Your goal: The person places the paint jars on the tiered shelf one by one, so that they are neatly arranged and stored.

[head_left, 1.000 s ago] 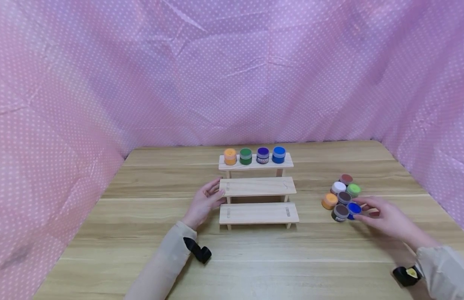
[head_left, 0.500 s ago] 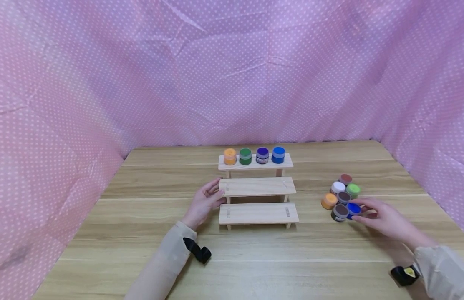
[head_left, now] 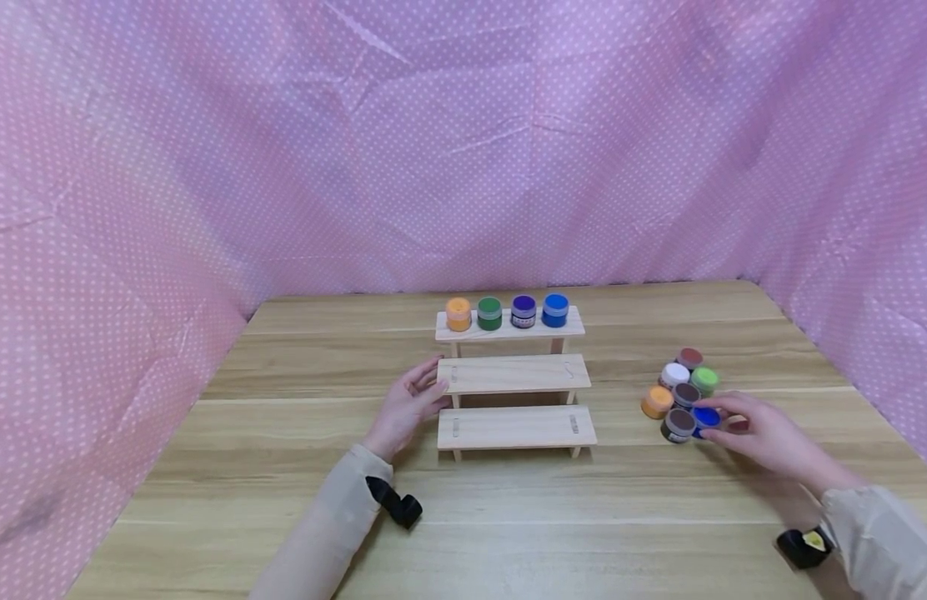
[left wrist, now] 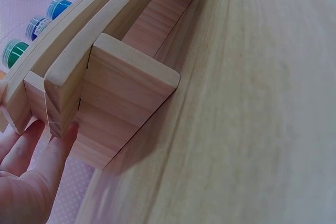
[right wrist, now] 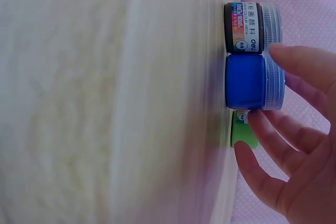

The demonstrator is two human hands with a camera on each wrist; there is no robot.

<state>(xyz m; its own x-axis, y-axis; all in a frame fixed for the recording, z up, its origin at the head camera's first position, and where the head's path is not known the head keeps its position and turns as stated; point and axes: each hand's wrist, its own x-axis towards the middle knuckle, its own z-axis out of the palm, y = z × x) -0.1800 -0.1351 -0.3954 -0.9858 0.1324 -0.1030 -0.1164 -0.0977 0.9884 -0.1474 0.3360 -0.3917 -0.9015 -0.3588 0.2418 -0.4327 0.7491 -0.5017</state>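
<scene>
A three-tier wooden stand (head_left: 514, 374) is in the middle of the head view. My left hand (head_left: 407, 408) grips its left end at the middle tier; in the left wrist view the fingertips (left wrist: 67, 134) of that hand press against the wood. Over on the right, my right hand (head_left: 767, 437) holds a blue jar (head_left: 706, 419) between thumb and fingers. The right wrist view has the thumb by the lid of the blue jar (right wrist: 245, 81) and fingers on its other side, with the jar upright on the table beside a dark jar (right wrist: 244, 27).
Orange (head_left: 458, 314), green (head_left: 489, 313), purple (head_left: 523, 312) and blue (head_left: 555, 310) jars stand on the top tier. Close to my right hand are a white jar (head_left: 674, 375), an orange jar (head_left: 657, 402), a light green jar (head_left: 705, 381) and several dark or reddish-brown ones. A pink dotted cloth (head_left: 463, 150) hangs behind the table.
My right hand has shifted slightly left and its fingers now cover more of the blue jar's lid. The left hand keeps its place on the stand.
</scene>
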